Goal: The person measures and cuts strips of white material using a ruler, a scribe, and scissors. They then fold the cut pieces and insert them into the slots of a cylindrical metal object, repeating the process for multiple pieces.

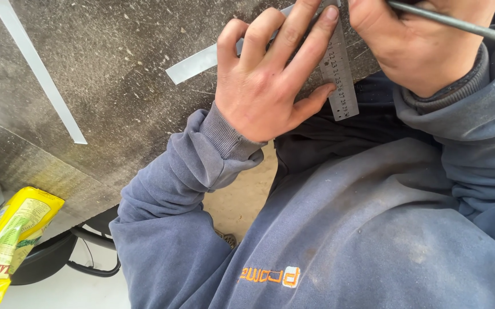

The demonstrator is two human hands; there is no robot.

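Our left hand [264, 86] presses steel ruler [339, 74] flat on dark surface [116, 74], fingers spread wide. Our right hand [424, 40] grips thin metal rod [459, 26], fingers curled around it.

1. The table [104, 74] is dark grey-brown, kinda mottled with pale flecks and scratches.
2. The steel ruler [339, 74] is dull silver with fine black tick marks.
3. The metal strips [38, 68] are pale silvery-white.
4. The sweatshirt [373, 229] is faded blue-grey, dusty, with an orange-and-white logo.
5. The bag [7, 240] is bright yellow with green bits.
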